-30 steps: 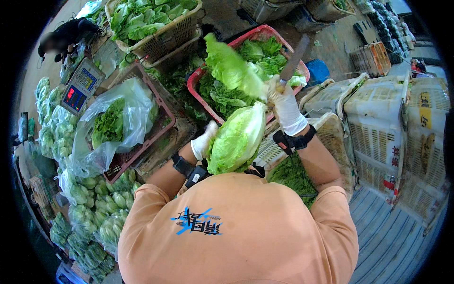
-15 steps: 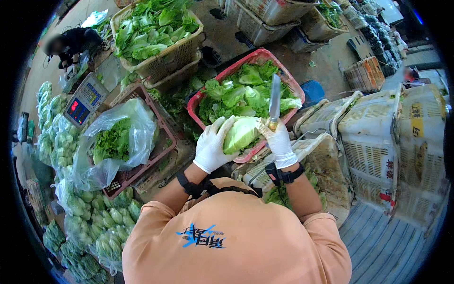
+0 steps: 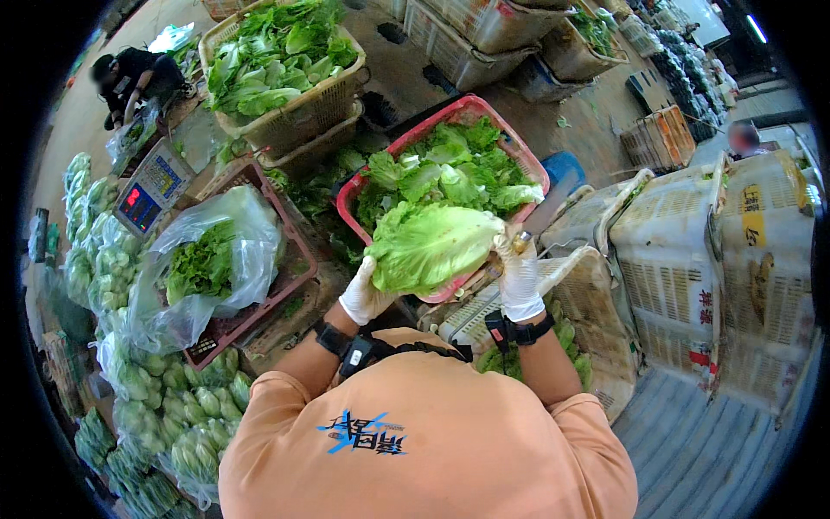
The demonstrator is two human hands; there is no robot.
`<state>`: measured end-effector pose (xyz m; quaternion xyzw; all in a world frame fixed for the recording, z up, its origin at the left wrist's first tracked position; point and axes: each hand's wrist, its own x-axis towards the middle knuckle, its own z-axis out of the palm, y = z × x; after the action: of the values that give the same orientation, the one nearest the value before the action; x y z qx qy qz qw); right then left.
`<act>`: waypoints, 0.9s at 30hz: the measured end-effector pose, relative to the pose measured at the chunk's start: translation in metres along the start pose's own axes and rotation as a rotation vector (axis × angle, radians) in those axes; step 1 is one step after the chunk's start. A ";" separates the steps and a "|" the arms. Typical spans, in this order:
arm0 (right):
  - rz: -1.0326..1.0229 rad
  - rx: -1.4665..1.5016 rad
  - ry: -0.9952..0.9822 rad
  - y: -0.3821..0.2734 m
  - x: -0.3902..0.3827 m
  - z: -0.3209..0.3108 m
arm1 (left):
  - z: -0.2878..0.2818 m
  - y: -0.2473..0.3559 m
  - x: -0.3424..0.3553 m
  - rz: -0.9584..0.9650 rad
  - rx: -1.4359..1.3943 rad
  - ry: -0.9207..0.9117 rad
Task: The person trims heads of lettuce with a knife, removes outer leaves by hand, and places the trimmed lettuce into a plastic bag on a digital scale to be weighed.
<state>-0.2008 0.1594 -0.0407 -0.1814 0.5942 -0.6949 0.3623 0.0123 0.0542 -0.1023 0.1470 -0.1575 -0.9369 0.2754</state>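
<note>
A green head of lettuce (image 3: 437,249) lies lengthwise between my gloved hands, over the near rim of a pink-red crate (image 3: 538,164) of loose leaves. My left hand (image 3: 363,294) grips the leafy left end, its fingers partly hidden under the leaves. My right hand (image 3: 519,277) is closed at the stem end and also holds a knife (image 3: 521,241). Only the knife's brass-coloured end shows clearly now; its blade cannot be made out. Both hands wear white gloves, with black bands on the wrists.
Left of the pink-red crate, a dark red crate (image 3: 298,259) holds an open plastic bag (image 3: 251,229) with lettuce, beside a digital scale (image 3: 154,186). A leaf-filled yellow crate (image 3: 298,117) stands beyond. White crates (image 3: 666,259) line the right. Bagged greens (image 3: 186,406) lie lower left; a person (image 3: 138,78) crouches far left.
The lettuce has turned from end-on to lengthwise, showing its long leafy side. My left hand has shifted left and down. The knife blade, upright before, no longer shows.
</note>
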 end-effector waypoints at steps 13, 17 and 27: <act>-0.645 -0.991 -0.495 -0.022 0.013 0.017 | -0.020 0.009 0.010 -0.089 -0.032 0.155; -0.622 -0.994 -0.516 -0.017 0.012 0.022 | -0.025 0.007 0.009 -0.109 -0.130 0.149; -0.223 -0.151 0.241 -0.008 0.020 0.032 | -0.041 -0.004 0.004 0.053 -0.280 0.148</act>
<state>-0.1951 0.1230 -0.0297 -0.1881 0.6600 -0.7008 0.1946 0.0221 0.0462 -0.1414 0.1717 -0.0084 -0.9286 0.3289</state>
